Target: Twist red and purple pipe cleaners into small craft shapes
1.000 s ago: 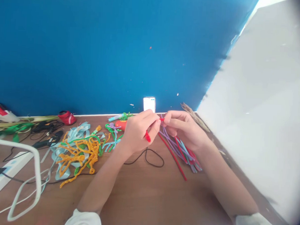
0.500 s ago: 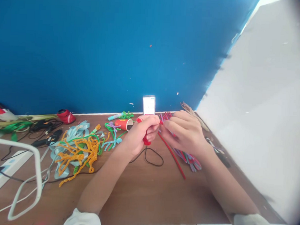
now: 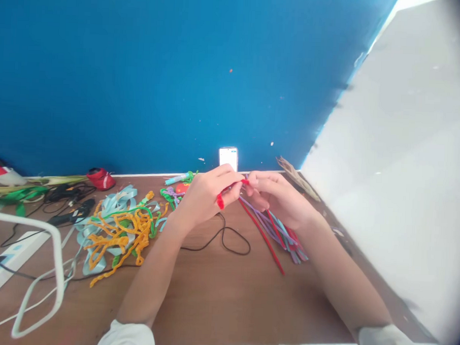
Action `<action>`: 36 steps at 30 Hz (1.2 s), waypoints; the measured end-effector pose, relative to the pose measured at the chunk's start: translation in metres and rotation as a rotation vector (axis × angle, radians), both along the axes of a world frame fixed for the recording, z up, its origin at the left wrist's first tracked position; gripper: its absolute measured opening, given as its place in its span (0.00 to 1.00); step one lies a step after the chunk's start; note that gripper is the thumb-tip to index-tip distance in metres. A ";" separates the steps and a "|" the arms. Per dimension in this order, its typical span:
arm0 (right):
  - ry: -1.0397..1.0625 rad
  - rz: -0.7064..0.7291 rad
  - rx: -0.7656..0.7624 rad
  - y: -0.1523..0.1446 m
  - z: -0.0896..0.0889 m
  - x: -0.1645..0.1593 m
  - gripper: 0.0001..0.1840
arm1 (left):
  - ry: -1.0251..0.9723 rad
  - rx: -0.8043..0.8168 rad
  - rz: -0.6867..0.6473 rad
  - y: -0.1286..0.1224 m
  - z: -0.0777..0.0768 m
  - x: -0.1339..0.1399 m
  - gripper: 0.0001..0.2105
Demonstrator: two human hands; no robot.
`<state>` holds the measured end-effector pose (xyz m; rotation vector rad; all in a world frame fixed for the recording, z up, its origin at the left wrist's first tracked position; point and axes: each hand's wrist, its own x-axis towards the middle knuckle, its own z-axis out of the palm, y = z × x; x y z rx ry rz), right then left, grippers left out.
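Observation:
Both hands meet above the middle of the table, in front of a lit phone (image 3: pixel 228 157) propped against the wall. My left hand (image 3: pixel 211 191) is closed around a red pipe cleaner (image 3: pixel 220 200), whose bent end sticks out below the fingers. Thumb and fingers of my right hand (image 3: pixel 280 195) pinch the same pipe cleaner where it comes out at the left fingertips. Under the right hand lies a bunch of purple, red and blue pipe cleaners (image 3: pixel 268 222). One straight red pipe cleaner (image 3: pixel 263 235) lies apart, slanting towards me.
Left of my arms lies a tangle of orange pipe cleaners (image 3: pixel 130 234) and pale blue ribbon (image 3: pixel 116 203). A white power strip (image 3: pixel 10 264) and a white bent frame (image 3: pixel 58 266) stand at far left. A black cable (image 3: pixel 236 252) loops on the table (image 3: pixel 224 304).
My left hand has turned over, so its back faces up and the red piece points lower left. The right hand has rolled and its fingers now show more openly.

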<state>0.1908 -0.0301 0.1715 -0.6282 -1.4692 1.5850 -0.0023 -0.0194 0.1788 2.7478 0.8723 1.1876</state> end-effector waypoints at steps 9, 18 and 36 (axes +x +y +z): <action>-0.103 -0.151 0.233 -0.007 0.002 0.002 0.11 | -0.155 -0.289 -0.008 -0.011 -0.004 0.014 0.12; -0.801 -0.570 1.508 -0.013 0.002 0.001 0.15 | -0.635 -1.230 -0.264 -0.010 -0.009 0.021 0.16; 0.099 -0.031 -0.071 -0.001 -0.007 -0.012 0.12 | -0.051 -0.105 0.001 0.002 -0.005 0.002 0.11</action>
